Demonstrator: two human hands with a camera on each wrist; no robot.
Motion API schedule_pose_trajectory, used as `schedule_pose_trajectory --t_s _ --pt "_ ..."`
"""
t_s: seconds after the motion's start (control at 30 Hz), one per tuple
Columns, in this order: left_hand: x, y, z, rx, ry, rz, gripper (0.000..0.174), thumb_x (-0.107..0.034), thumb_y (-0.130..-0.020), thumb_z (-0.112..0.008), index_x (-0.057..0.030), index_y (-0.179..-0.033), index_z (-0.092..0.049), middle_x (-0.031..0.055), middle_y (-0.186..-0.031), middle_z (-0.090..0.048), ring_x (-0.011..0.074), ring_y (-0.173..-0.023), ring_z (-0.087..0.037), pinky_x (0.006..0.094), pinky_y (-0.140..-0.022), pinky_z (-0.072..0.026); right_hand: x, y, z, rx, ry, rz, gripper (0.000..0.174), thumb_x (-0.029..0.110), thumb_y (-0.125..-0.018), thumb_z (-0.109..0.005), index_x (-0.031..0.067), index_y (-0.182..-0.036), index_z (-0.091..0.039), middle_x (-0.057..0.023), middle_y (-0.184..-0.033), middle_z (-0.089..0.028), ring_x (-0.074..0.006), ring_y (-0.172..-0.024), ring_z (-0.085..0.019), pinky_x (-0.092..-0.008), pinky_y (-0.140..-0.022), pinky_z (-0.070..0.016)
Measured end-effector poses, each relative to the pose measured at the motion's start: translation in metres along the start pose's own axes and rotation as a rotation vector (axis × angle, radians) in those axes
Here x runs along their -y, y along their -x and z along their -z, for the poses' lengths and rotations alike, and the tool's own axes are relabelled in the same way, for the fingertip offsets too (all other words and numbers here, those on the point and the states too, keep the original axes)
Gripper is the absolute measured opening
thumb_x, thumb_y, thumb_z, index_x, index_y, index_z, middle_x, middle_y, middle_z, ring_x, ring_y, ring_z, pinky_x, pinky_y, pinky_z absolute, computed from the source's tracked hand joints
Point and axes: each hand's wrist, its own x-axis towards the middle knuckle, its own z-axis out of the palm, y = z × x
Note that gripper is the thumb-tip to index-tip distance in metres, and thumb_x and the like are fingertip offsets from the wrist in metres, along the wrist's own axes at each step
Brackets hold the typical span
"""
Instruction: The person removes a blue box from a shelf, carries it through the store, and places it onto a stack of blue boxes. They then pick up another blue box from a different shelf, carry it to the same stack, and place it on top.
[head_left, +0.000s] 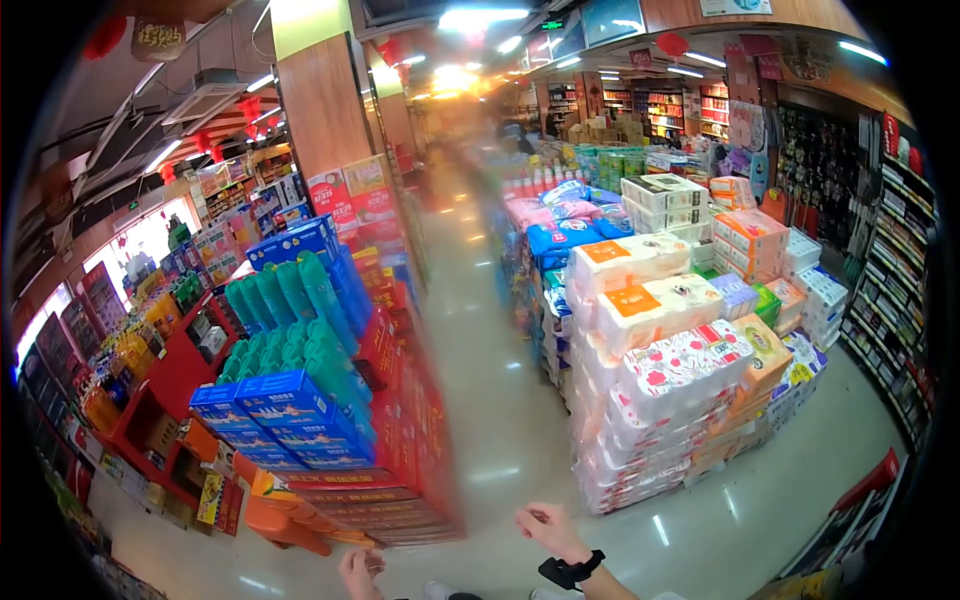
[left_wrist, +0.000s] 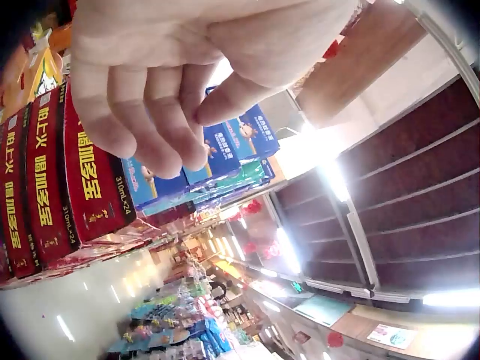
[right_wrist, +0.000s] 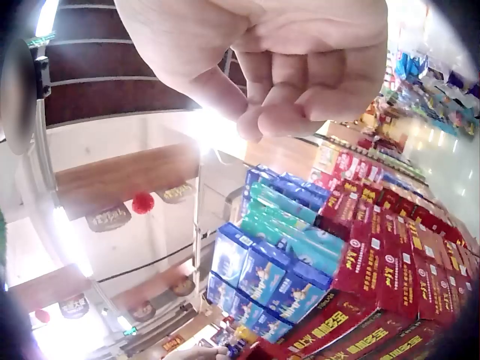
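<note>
Low at the bottom of the head view, my left hand hangs with loosely bent fingers and nothing in them. Nearest to it is a stack of red drink cartons, topped by blue boxes and green packs. My right hand is out in front over the floor, a black band on its wrist. Its fingers curl softly with thumb and fingertips close together, and no object shows between them. In the left wrist view the left fingers overlap the blue boxes, well in front of them.
A shiny aisle floor runs ahead between the carton stack and a tall pile of wrapped tissue packs. Beside the cartons at lower left stands an orange stool. Full shelves line the right side; a wood-clad pillar rises behind the stack.
</note>
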Motion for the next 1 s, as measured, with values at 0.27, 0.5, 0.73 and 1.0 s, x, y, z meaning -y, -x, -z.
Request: schedule_pose_trajectory --t_s 0.27,0.5,0.73,1.0 --pt "0.078 -0.048 0.056 -0.148 0.084 0.168 0.019 -0.019 -0.093 -0.050 -0.0017 -0.089 -0.058 0.0083 -0.067 -0.060 0.0179 -0.057 -0.060 0.0290 -0.051 -0.0483 0.014 -0.016 -0.023 -0.023 -0.083 0.062 0.018 0.016 -0.092 -0.062 0.0000 -0.084 -0.065 -0.0001 -0.068 -0.059 -0.0062 -0.061 -0.053 -0.0226 -0.055 -0.0423" --pt "0.026 -0.083 0.062 -0.069 0.083 -0.055 0.022 -0.022 -0.094 -0.055 -0.0014 -0.096 -0.063 0.0049 -0.081 -0.062 0.0139 -0.074 -0.056 0.0278 -0.066 -0.0461 0.024 -0.050 -0.072 -0.063 0.007 0.123 0.020 0.012 -0.092 -0.060 -0.0007 -0.077 -0.064 -0.0017 -0.065 -0.059 -0.0075 -0.060 -0.055 -0.0223 -0.055 -0.0420" --pt "-0.002 -0.149 0.106 0.011 0.117 -0.089 0.020 -0.019 -0.093 -0.054 -0.0009 -0.095 -0.062 0.0053 -0.080 -0.060 0.0137 -0.071 -0.055 0.0283 -0.064 -0.0466 0.057 -0.080 -0.149 -0.139 0.040 0.111 0.021 0.018 -0.093 -0.061 -0.0004 -0.085 -0.066 0.0006 -0.066 -0.058 -0.0067 -0.061 -0.053 -0.0229 -0.055 -0.0408" --pt "-0.013 -0.193 0.131 0.052 0.150 -0.060 0.020 -0.016 -0.094 -0.050 -0.0028 -0.096 -0.065 0.0042 -0.079 -0.062 0.0135 -0.071 -0.056 0.0292 -0.064 -0.0455 0.063 -0.104 -0.224 -0.180 0.108 0.146 0.021 0.013 -0.091 -0.060 -0.0008 -0.076 -0.064 -0.0017 -0.064 -0.059 -0.0083 -0.061 -0.055 -0.0225 -0.058 -0.0406"
